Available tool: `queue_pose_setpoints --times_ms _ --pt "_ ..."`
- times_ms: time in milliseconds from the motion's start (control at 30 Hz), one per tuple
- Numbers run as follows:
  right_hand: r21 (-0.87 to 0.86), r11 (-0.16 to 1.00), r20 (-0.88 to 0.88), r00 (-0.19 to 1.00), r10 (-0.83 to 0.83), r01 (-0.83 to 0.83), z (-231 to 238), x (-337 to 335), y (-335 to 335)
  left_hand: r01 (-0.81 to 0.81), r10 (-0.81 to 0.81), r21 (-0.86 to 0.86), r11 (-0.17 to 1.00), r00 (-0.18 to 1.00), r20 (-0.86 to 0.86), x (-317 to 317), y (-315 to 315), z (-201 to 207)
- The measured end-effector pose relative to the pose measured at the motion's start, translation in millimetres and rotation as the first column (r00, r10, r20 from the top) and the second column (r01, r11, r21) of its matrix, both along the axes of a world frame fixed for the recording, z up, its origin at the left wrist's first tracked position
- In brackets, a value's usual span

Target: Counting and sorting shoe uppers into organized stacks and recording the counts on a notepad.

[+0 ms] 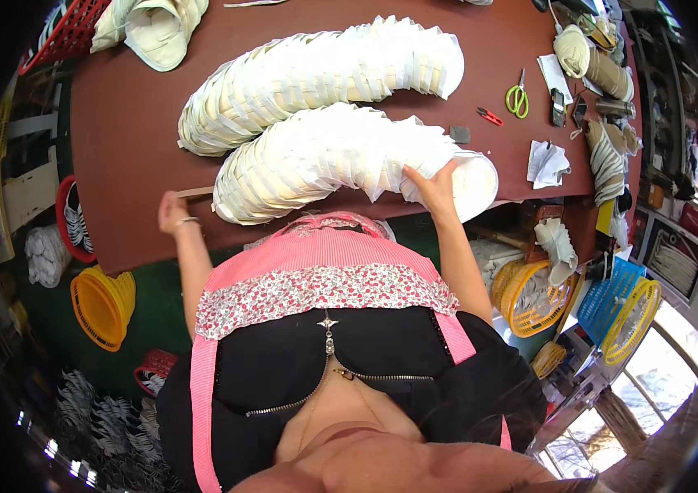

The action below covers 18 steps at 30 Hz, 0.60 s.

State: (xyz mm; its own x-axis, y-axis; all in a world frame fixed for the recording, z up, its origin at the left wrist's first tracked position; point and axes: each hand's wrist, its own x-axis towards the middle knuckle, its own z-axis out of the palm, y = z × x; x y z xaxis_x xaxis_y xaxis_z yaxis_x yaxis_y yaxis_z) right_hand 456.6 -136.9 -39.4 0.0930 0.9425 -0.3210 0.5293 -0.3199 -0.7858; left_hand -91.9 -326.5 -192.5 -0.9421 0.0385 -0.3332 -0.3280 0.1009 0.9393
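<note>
Two long, curved stacks of nested white fabric pieces lie across the brown table (pixel 131 107). The far stack (pixel 316 74) and the near stack (pixel 308 160) sit close together. My right hand (pixel 435 189) grips the near stack by its right end, thumb and fingers apart on the fabric, beside a rounded pale end piece (pixel 476 185). Just past the stack's left end, my left hand (pixel 172 214) is closed on a thin beige strip (pixel 195 192) that runs toward the stack. Its fingertips are partly hidden.
Green-handled scissors (pixel 517 101), red snips (pixel 490 117), a grey block (pixel 460 134) and crumpled white paper (pixel 548 164) lie at the right. More white pieces (pixel 160 37) rest at the far left. Yellow baskets (pixel 103 306) stand below the table edge on both sides.
</note>
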Motion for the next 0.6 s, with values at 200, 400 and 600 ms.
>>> queue_pose_setpoints --times_ms 200,400,600 --pt "-0.004 0.985 -0.2 0.965 -0.172 0.175 -4 -12 0 0.371 -0.387 -0.109 0.922 0.879 -0.28 -18 72 86" --pt "0.05 0.978 -0.02 0.98 -0.2 0.201 11 11 9 0.836 -0.915 -0.373 0.402 0.349 -0.203 52 120 124" --pt "-0.047 0.996 0.309 0.949 -0.058 0.076 39 51 -13 0.495 -0.519 -0.225 0.839 0.852 -0.062 -23 118 86"
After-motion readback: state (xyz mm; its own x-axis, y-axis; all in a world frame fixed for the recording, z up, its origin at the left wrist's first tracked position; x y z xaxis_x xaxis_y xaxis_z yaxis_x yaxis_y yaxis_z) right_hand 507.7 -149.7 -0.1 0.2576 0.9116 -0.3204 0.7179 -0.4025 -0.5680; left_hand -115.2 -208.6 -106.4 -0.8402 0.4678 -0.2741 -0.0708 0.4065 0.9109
